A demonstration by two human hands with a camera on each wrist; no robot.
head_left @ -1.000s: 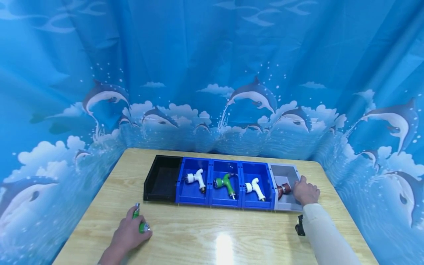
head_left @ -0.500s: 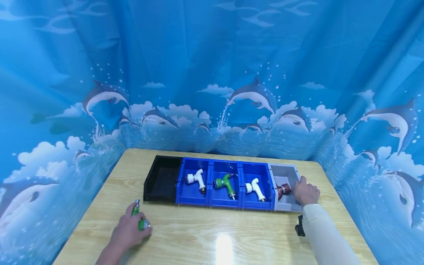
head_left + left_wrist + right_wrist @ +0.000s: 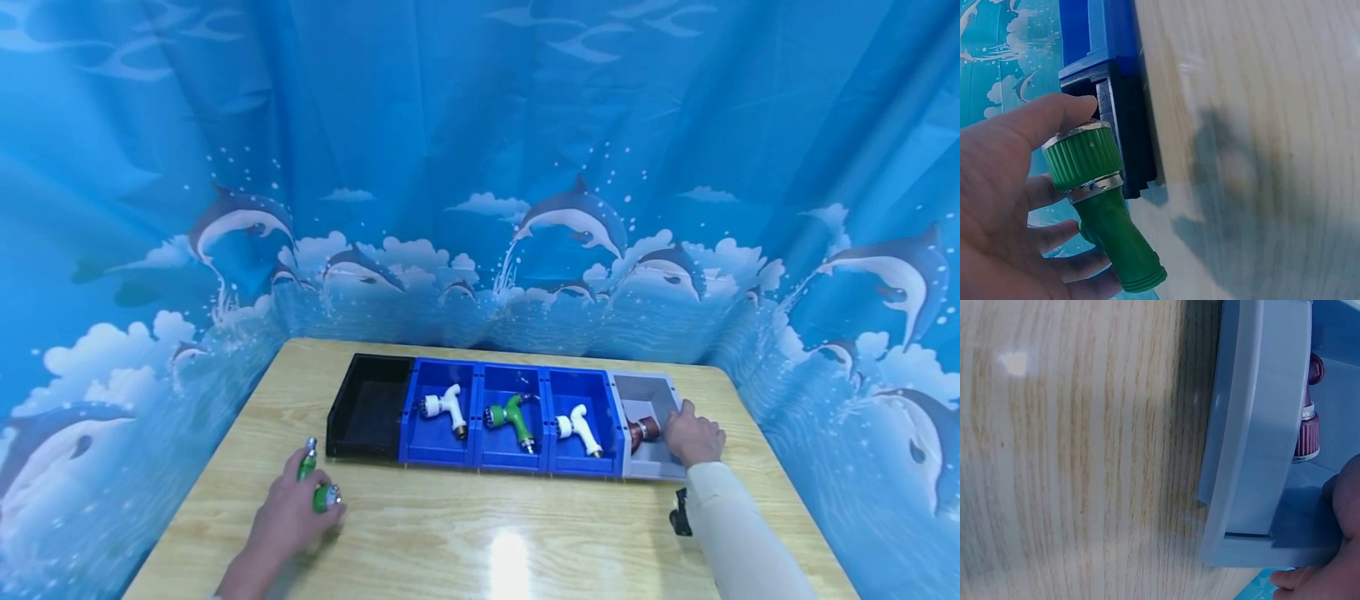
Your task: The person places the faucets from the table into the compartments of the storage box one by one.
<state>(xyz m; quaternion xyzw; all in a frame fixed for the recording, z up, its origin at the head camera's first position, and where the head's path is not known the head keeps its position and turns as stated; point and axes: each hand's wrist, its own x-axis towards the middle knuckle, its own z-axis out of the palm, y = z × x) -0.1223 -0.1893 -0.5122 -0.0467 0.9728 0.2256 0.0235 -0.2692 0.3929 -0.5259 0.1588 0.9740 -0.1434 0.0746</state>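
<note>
My left hand (image 3: 288,512) holds a green tap (image 3: 1104,200) above the table, in front of the black bin (image 3: 367,408). In the left wrist view the thumb lies at the tap's ribbed knob, and the other fingers reach behind its body. At the far right, my right hand (image 3: 693,433) grips the side wall of the grey bin (image 3: 652,467), with the thumb inside and fingers outside. A dark red tap (image 3: 643,430) lies in that bin, also partly visible in the right wrist view.
Three blue bins (image 3: 438,454) stand joined between the black and grey ones. They hold a white tap (image 3: 447,408), a green-bodied tap (image 3: 513,419) and a second white tap (image 3: 577,427). A dolphin-print curtain (image 3: 480,167) surrounds the wooden table (image 3: 420,533).
My left hand has shifted slightly forward, toward the black bin, with the green tap in it. The right hand keeps its place on the grey bin.
</note>
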